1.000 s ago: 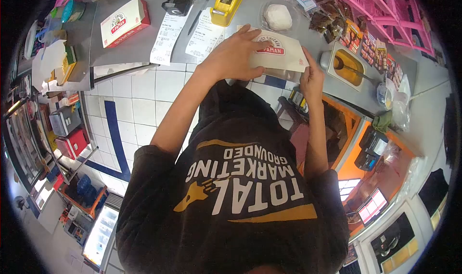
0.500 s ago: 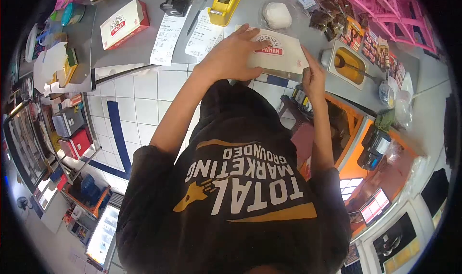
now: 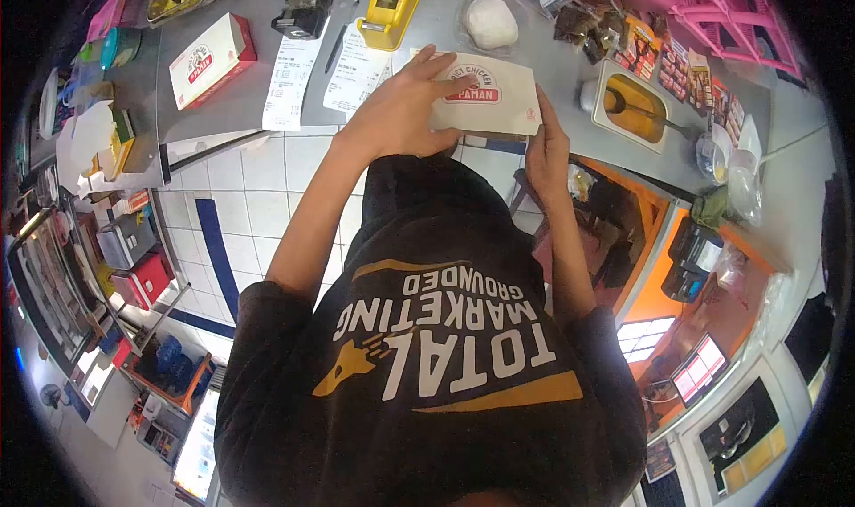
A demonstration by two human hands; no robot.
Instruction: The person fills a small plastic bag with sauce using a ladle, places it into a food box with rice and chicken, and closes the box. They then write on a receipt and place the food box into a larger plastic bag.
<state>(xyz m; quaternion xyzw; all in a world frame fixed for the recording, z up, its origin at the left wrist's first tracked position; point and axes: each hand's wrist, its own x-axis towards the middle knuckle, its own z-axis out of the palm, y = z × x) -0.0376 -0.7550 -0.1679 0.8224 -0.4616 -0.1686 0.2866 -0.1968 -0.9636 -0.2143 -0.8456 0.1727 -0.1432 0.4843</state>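
A white cardboard food box (image 3: 503, 84) with a red-and-black chicken logo is at the counter's near edge, between my two hands. My left hand (image 3: 396, 110) grips its left end, fingers spread over the top and the thumb along the near side. Around the right end, my right hand (image 3: 548, 146) holds the side with its fingers close together. A second, similar box (image 3: 207, 66) with red sides sits farther left. Printed receipts (image 3: 289, 79) lie between that box and my left hand, beside a dark pen (image 3: 337, 48).
A yellow tape dispenser (image 3: 383, 21) and a black one (image 3: 298, 17) stand behind the receipts. Beyond the held box lies a plastic-wrapped white round bundle (image 3: 491, 23). To the right are a metal pan (image 3: 655, 137) with yellow sauce and a ladle, several sachets (image 3: 639, 48) and a pink basket (image 3: 739, 17).
The view has shifted slightly, so the counter items sit a little differently in frame. Both hands keep their hold on the box, which now shows its top more levelly.
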